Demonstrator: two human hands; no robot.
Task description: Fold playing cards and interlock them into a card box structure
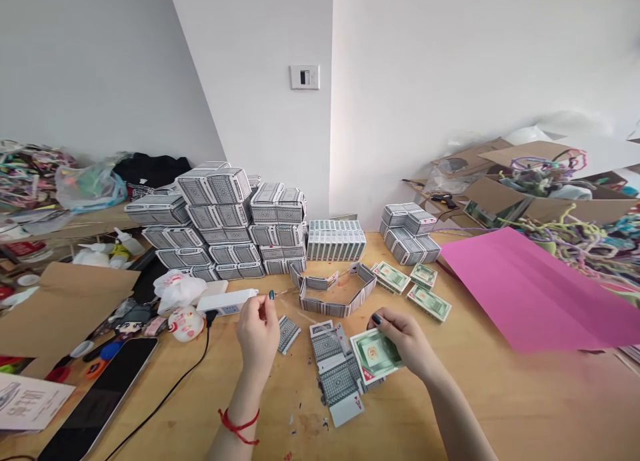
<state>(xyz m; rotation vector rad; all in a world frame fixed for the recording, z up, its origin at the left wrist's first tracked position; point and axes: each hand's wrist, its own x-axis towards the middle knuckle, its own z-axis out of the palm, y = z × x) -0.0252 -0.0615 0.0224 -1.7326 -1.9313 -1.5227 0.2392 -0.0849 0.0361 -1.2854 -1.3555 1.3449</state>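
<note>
My left hand [259, 331] is raised over the wooden table [500, 394], fingers pinched together next to the tip of a white glue gun [226, 302]; what it pinches is too small to make out. My right hand [405, 341] grips a green-backed card pack [376, 354] above a heap of loose folded playing cards [337, 371]. Just beyond both hands stands a hexagonal ring built of folded cards [337, 293]. One small folded card piece [288, 333] lies between my left hand and the heap.
Stacks of grey card blocks [220, 224] fill the back left, with more blocks [410, 238] and a card row [336, 240] behind. Green packs [429, 302] lie right of the ring. A pink sheet [530, 294], cardboard boxes [500, 181], a tablet [95, 398] and a black cable [185, 374] surround the area.
</note>
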